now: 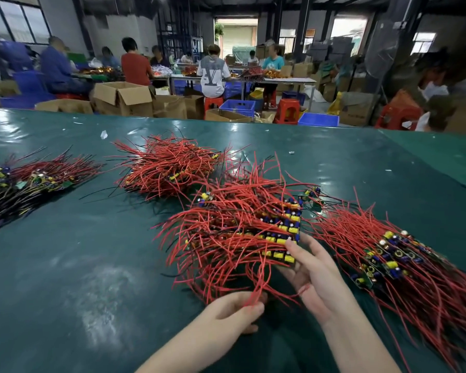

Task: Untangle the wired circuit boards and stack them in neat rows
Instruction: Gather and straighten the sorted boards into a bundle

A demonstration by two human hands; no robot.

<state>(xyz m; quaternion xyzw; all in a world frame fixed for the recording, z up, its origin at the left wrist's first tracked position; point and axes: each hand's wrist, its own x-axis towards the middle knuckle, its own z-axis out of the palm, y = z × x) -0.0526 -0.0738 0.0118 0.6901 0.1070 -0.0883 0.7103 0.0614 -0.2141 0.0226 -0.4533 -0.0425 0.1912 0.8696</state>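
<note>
A stack of small circuit boards [283,232] with blue and yellow parts and long red wires lies in the middle of the green table. My right hand [310,275] grips its near end, thumb on top and fingers underneath. My left hand [234,309] pinches some of its red wire ends [221,265] at the near side. A laid-out bunch of boards [388,254] with red wires fanning toward me lies to the right. A tangled red-wire heap [167,168] sits behind.
A darker pile of boards with red and black wires [27,184] lies at the far left. The green table cover [78,265] stretches left and near. Beyond the far edge, several people sit among cardboard boxes, blue crates and red stools.
</note>
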